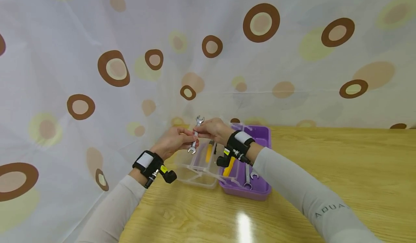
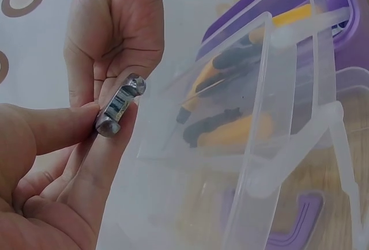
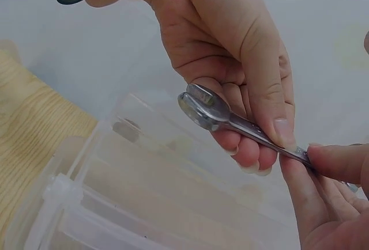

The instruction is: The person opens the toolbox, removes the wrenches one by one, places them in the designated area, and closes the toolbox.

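A silver open-end wrench (image 1: 192,150) with a jaw at each end is held up between both hands, over the left part of a toolbox. My left hand (image 1: 173,142) pinches its lower part between thumb and fingers. The right hand (image 1: 213,130) grips the upper part of the shaft, thumb on top. In the right wrist view one wrench head (image 3: 204,109) sticks out past the right hand's fingers. Seen end-on in the left wrist view, the other wrench head (image 2: 121,106) lies just beyond the left thumb tip.
Below stands a purple toolbox (image 1: 243,193) with a clear plastic lid (image 1: 195,181) opened to the left. Yellow-and-black tools (image 2: 236,130) show through the clear plastic. Two wrenches (image 1: 247,181) lie in the purple part. A wooden table (image 1: 325,160) carries the box, and a patterned curtain (image 1: 292,55) hangs behind.
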Tool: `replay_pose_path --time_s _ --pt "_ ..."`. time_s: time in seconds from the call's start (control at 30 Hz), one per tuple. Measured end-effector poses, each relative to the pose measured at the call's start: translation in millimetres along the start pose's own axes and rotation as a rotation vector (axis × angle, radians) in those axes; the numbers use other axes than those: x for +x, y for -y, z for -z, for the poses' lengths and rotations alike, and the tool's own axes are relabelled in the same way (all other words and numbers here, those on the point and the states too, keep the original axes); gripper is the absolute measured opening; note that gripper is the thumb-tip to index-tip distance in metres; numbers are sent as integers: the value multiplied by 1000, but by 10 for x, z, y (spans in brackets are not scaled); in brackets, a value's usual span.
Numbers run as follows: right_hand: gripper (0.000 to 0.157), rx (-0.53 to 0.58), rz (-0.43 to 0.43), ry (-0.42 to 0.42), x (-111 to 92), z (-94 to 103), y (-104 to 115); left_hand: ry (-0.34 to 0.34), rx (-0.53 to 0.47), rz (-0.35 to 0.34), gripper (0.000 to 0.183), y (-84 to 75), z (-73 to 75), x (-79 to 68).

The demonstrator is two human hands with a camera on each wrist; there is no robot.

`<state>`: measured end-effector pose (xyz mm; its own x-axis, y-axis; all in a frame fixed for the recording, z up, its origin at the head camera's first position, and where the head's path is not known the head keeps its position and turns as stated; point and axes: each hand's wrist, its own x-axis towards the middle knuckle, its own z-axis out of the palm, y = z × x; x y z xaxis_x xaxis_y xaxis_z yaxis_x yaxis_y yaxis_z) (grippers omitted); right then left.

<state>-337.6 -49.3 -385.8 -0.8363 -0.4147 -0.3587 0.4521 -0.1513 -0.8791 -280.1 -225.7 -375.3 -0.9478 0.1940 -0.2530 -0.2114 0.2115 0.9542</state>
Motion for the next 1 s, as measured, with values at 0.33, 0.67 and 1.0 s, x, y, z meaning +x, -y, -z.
replay_pose_path --time_s 0.33,0.67,1.0 --pt "6 16 -8 -14 -108 80 57 -2 -54 -22 12 -40 -94 5" --pt "4 41 1 -9 -115 111 69 16 -59 -20 15 -43 -119 21" --pt "7 21 11 -3 -115 152 81 24 -51 -29 21 -50 -142 38"
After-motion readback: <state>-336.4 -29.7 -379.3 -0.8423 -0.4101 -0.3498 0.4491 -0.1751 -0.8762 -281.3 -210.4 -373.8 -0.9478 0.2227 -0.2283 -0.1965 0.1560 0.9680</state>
